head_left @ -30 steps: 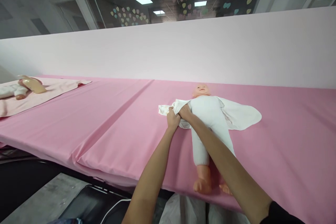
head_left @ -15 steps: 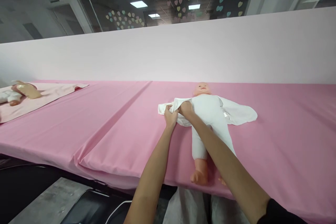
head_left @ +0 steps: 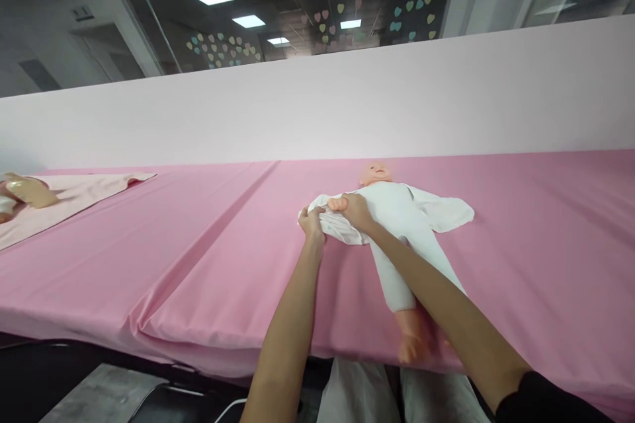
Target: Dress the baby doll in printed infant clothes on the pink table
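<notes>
A baby doll with a white cloth body lies on its back, head away from me and feet near the front edge. White baby clothing spreads out from under it on both sides. My left hand is closed on the bunched part of the clothing at the doll's left side in view. Just beside it, my right hand grips the doll's arm, and the doll's bare hand sticks out past my fingers. My right forearm covers part of the doll's legs.
The pink sheet covers a long padded table, with a fold running across it. At far left a pale pink cloth bears another doll and a beige bottle-like item. A white wall stands behind; dark chair-like furniture is below.
The doll's hand has come into view beside my right hand. My left hand has shifted slightly left and down with the clothing. The doll's lower body has swung to the right.
</notes>
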`<state>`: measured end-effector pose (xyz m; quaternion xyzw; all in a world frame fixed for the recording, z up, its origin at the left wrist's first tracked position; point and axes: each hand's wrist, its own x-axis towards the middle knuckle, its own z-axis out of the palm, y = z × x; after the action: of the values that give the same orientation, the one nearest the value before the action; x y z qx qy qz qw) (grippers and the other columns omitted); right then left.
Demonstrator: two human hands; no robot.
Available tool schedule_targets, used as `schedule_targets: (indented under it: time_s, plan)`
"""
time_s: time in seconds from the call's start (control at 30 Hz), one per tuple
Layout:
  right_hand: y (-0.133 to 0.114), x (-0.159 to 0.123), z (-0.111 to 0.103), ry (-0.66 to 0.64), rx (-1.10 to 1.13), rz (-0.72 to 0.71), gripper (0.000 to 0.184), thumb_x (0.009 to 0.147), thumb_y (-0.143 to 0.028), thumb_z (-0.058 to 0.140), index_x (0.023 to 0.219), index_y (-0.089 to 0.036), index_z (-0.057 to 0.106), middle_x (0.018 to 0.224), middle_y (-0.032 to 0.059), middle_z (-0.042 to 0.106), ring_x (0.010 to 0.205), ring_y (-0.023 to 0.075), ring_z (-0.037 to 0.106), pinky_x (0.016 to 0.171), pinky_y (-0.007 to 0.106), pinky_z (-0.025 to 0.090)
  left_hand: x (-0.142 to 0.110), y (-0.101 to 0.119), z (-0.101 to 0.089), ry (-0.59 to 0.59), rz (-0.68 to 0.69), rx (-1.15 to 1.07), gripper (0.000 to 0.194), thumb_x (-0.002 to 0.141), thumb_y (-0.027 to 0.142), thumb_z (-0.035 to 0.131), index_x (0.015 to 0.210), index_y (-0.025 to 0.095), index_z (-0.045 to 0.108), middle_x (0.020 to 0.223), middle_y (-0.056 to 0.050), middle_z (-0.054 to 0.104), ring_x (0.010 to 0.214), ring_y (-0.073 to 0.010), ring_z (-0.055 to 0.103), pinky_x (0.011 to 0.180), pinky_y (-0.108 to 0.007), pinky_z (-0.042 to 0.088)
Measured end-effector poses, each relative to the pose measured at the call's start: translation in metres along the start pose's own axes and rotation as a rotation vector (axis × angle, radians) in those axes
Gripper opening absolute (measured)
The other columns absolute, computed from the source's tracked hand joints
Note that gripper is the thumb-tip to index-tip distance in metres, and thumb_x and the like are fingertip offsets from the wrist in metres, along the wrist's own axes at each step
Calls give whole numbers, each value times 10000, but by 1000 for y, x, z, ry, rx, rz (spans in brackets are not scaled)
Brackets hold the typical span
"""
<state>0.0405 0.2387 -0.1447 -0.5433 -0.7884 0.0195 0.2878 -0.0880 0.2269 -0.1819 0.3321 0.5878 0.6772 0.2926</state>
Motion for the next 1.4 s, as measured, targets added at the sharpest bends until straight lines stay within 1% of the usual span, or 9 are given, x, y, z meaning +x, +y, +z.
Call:
schedule_targets:
  time_s: [0.3, 0.4, 0.57, 0.67, 0.83, 1.03, 1.23, 1.33, 1.4]
  plan:
    - [-3, -1, 12, 39, 125, -58, 278, 819, -430, 495, 733, -168, 528, 746, 26, 626, 709, 151, 540, 688, 248, 357, -25, 0, -3, -166, 271, 398, 261, 670, 248, 588, 928, 221, 557, 820, -19, 583, 763, -188, 552, 675, -288, 396]
    - [-5, -7, 6, -64, 41, -133, 195, 774, -330, 557, 858, -156, 574, 932, 80, 634, 915, 215, 551, 842, 324, 361, -34, 4, -3, -228, 322, 496, 308, 653, 167, 572, 953, 240, 565, 953, -40, 572, 780, -190, 557, 644, -283, 393]
    - [28, -28, -36, -117, 118, -227, 512, 749, -270, 592, 1227, -130, 470, 1317, 144, 451, 1237, 227, 385, 1016, 341, 306, -29, 6, -3, -183, 290, 548, 283, 649, 206, 581, 932, 208, 569, 935, -58, 563, 758, -203, 569, 598, -287, 410]
    - [69, -41, -71, -20, 87, -20, 474, 809, -313, 531, 1243, -132, 469, 1337, 142, 443, 1279, 247, 343, 1074, 392, 226, -20, 2, 0, -112, 255, 497, 242, 672, 222, 555, 911, 183, 553, 849, -45, 584, 734, -192, 582, 596, -278, 430]
    - [115, -55, -101, -123, 249, 538, 596, 868, -503, 386, 1312, -106, 399, 1309, 155, 480, 1194, 280, 457, 975, 369, 349, -18, -4, 3, 124, 235, 373, 437, 686, 185, 506, 1118, 156, 445, 1052, -88, 567, 927, -191, 564, 779, -308, 456]
    - [122, -41, -91, -117, 111, 578, 508, 896, -485, 258, 985, -121, 602, 990, 158, 648, 951, 271, 593, 776, 328, 427, -17, 1, -8, 167, 412, 369, 362, 635, 115, 457, 965, 206, 575, 985, -48, 596, 995, -231, 508, 909, -385, 377]
    - [137, -25, -80, -21, -5, 535, 348, 880, -231, 313, 1053, -151, 604, 1002, 133, 649, 944, 238, 590, 752, 301, 409, -34, 13, -5, 302, 631, 449, 450, 610, 64, 414, 1008, 190, 583, 1017, -75, 572, 1026, -257, 471, 962, -430, 311]
    - [139, -18, -77, -17, -30, 449, 340, 844, -121, 324, 937, -99, 650, 979, 174, 646, 951, 252, 584, 784, 305, 394, -60, 18, 11, 81, 751, 333, 277, 691, 86, 414, 897, 186, 572, 923, -62, 586, 955, -216, 515, 946, -368, 356]
    - [141, -15, -76, -27, -10, 366, 343, 815, -71, 336, 915, -105, 662, 989, 156, 651, 962, 242, 579, 810, 291, 388, -79, 19, 23, -203, 653, 220, 221, 775, 142, 419, 940, 193, 557, 931, -55, 590, 907, -184, 543, 884, -317, 414]
